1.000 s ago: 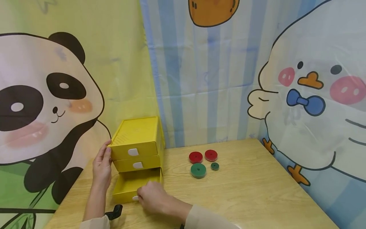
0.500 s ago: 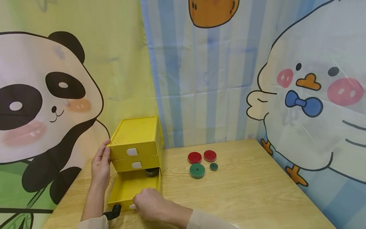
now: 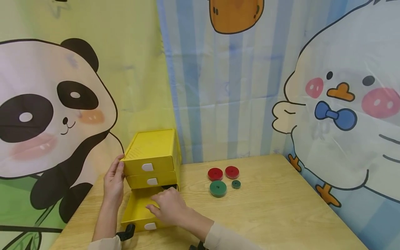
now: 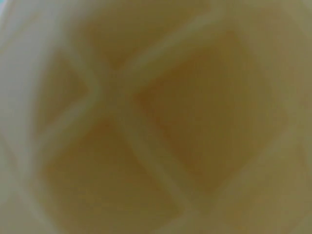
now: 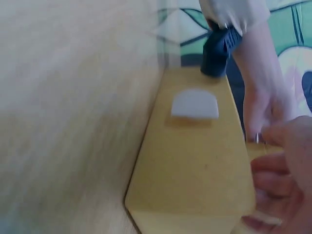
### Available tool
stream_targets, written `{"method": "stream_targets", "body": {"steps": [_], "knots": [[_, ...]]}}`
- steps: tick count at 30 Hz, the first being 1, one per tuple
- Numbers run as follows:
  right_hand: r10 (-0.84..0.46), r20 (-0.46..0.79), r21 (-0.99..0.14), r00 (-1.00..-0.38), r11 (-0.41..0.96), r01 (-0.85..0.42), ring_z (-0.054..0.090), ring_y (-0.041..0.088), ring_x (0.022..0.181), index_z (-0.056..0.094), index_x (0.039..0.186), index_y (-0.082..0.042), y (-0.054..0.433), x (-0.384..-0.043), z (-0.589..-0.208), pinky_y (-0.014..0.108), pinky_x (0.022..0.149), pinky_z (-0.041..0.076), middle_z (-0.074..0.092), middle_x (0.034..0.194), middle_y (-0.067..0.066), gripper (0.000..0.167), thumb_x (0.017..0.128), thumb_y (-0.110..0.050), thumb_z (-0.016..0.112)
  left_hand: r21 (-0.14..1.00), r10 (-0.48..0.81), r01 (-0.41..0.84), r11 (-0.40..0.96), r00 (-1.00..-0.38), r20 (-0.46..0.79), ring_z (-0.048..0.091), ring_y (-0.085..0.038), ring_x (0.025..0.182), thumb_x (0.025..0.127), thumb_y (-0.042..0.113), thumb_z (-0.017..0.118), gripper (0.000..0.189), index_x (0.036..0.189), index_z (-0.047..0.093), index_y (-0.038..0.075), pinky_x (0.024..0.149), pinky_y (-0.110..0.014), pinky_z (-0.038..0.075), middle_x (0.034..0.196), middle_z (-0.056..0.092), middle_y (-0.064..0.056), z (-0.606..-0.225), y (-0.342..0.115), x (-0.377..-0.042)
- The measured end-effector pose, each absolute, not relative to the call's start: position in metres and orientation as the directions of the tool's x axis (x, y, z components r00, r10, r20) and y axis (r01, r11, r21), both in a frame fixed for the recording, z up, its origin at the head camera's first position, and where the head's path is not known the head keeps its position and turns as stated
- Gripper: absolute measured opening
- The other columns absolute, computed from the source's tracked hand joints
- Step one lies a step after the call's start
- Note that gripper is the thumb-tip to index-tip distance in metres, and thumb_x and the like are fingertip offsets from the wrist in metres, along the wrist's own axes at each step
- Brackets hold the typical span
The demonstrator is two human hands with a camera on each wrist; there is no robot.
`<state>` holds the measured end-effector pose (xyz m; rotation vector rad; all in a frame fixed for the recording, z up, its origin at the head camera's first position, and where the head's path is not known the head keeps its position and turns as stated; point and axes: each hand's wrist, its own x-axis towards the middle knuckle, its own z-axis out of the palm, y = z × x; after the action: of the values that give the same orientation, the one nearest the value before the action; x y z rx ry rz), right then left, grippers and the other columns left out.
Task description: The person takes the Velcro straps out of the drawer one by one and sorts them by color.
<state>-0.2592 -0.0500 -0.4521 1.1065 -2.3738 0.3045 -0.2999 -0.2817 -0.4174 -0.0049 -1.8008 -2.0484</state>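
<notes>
A yellow cabinet [image 3: 153, 147] stands at the table's left, its bottom drawer [image 3: 142, 226] pulled out. My left hand [image 3: 114, 180] rests against the cabinet's left front edge, fingers fairly straight. My right hand [image 3: 170, 205] hovers over the drawer's right part, thumb and index finger apart, apparently holding nothing. Partly hidden behind it, a dark object [image 3: 169, 186] sits deep in the drawer. The right wrist view shows the drawer front with its white pull tab [image 5: 195, 105] and my right hand [image 5: 285, 180] beside it. The left wrist view is a blur.
Right of the cabinet lie two red discs [image 3: 215, 174], a larger green disc [image 3: 218, 189] and a small green disc [image 3: 236, 184] on the wooden table [image 3: 275, 208]. Two upper drawers [image 3: 165, 165] are closed. Printed curtains [image 3: 215, 97] hang behind. A black wrist device [image 3: 126, 232] is on the left arm.
The bottom drawer has slid further out towards me, bringing the dark object into view. My right hand has let go of its tab and moved up over the drawer. My left hand stays at the cabinet.
</notes>
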Motion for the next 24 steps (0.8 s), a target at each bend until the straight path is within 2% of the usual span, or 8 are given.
{"method": "stream_targets", "body": {"steps": [2, 4, 7, 11, 17, 19, 22, 24], "knots": [[-0.635, 0.406, -0.002, -0.657, 0.719, -0.695, 0.070, 0.003, 0.080, 0.079, 0.099, -0.027, -0.050, -0.264, -0.454, 0.028, 0.082, 0.056, 0.077, 0.093, -0.013, 0.055, 0.106, -0.065, 0.040, 0.950, -0.301, 0.304, -0.078, -0.915, 0.268, 0.047, -0.007, 0.138, 0.108, 0.042, 0.050, 0.052, 0.157, 0.047, 0.023, 0.115, -0.020, 0.040, 0.157, 0.048, 0.005, -0.418, -0.281, -0.299], [-0.598, 0.286, -0.005, -0.749, 0.780, -0.625, 0.071, 0.007, 0.096, 0.078, 0.107, -0.026, -0.050, -0.268, -0.456, 0.035, 0.096, 0.055, 0.076, 0.107, -0.011, 0.072, 0.103, -0.075, 0.026, 0.948, -0.299, 0.310, -0.078, -0.914, 0.274, 0.047, -0.007, 0.138, 0.108, 0.041, 0.050, 0.052, 0.157, 0.047, 0.023, 0.117, -0.022, 0.039, 0.157, 0.048, 0.004, -0.418, -0.281, -0.299], [-0.548, 0.162, 0.000, -0.820, 0.831, -0.556, 0.061, 0.012, 0.131, 0.070, 0.134, -0.024, -0.051, -0.273, -0.460, 0.039, 0.116, 0.044, 0.065, 0.142, -0.009, 0.087, 0.098, -0.083, 0.017, 0.944, -0.293, 0.318, -0.083, -0.913, 0.282, 0.046, -0.008, 0.139, 0.109, 0.041, 0.050, 0.053, 0.158, 0.046, 0.021, 0.118, -0.023, 0.038, 0.158, 0.047, 0.003, -0.418, -0.281, -0.300], [-0.533, 0.093, 0.026, -0.841, 0.846, -0.533, 0.045, 0.014, 0.147, 0.052, 0.153, -0.020, -0.053, -0.276, -0.462, 0.037, 0.122, 0.037, 0.050, 0.158, -0.006, 0.094, 0.096, -0.085, 0.016, 0.944, -0.291, 0.316, -0.092, -0.916, 0.278, 0.046, -0.009, 0.139, 0.109, 0.040, 0.049, 0.053, 0.158, 0.045, 0.021, 0.119, -0.024, 0.037, 0.159, 0.046, 0.002, -0.417, -0.281, -0.300], [-0.528, 0.034, -0.009, -0.848, 0.849, -0.529, 0.035, 0.016, 0.154, 0.039, 0.161, -0.013, -0.055, -0.279, -0.461, 0.036, 0.125, 0.029, 0.038, 0.166, 0.002, 0.101, 0.095, -0.086, 0.014, 0.943, -0.295, 0.322, -0.088, -0.912, 0.284, 0.047, -0.007, 0.138, 0.109, 0.040, 0.050, 0.053, 0.158, 0.046, 0.022, 0.117, -0.022, 0.039, 0.158, 0.047, 0.004, -0.417, -0.282, -0.301], [-0.540, 0.028, -0.026, -0.841, 0.841, -0.541, 0.034, 0.017, 0.154, 0.038, 0.161, -0.014, -0.053, -0.279, -0.460, 0.038, 0.126, 0.029, 0.038, 0.167, 0.001, 0.100, 0.095, -0.086, 0.015, 0.943, -0.295, 0.321, -0.089, -0.913, 0.283, 0.048, -0.007, 0.137, 0.109, 0.040, 0.050, 0.053, 0.158, 0.046, 0.021, 0.113, -0.019, 0.041, 0.157, 0.048, 0.005, -0.418, -0.283, -0.301], [-0.570, 0.047, -0.067, -0.821, 0.818, -0.571, 0.040, 0.019, 0.150, 0.044, 0.158, -0.016, -0.049, -0.279, -0.458, 0.041, 0.123, 0.032, 0.044, 0.163, -0.001, 0.092, 0.098, -0.083, 0.025, 0.946, -0.300, 0.316, -0.078, -0.912, 0.280, 0.049, -0.006, 0.136, 0.109, 0.041, 0.050, 0.052, 0.157, 0.047, 0.022, 0.109, -0.017, 0.042, 0.157, 0.049, 0.005, -0.418, -0.282, -0.301], [-0.596, 0.072, -0.103, -0.800, 0.793, -0.600, 0.046, 0.019, 0.145, 0.050, 0.154, -0.019, -0.043, -0.279, -0.458, 0.042, 0.120, 0.036, 0.051, 0.157, -0.004, 0.082, 0.100, -0.078, 0.035, 0.947, -0.297, 0.310, -0.082, -0.915, 0.274, 0.047, -0.007, 0.138, 0.108, 0.041, 0.050, 0.053, 0.158, 0.046, 0.022, 0.115, -0.020, 0.040, 0.159, 0.047, 0.005, -0.419, -0.281, -0.301]]}}
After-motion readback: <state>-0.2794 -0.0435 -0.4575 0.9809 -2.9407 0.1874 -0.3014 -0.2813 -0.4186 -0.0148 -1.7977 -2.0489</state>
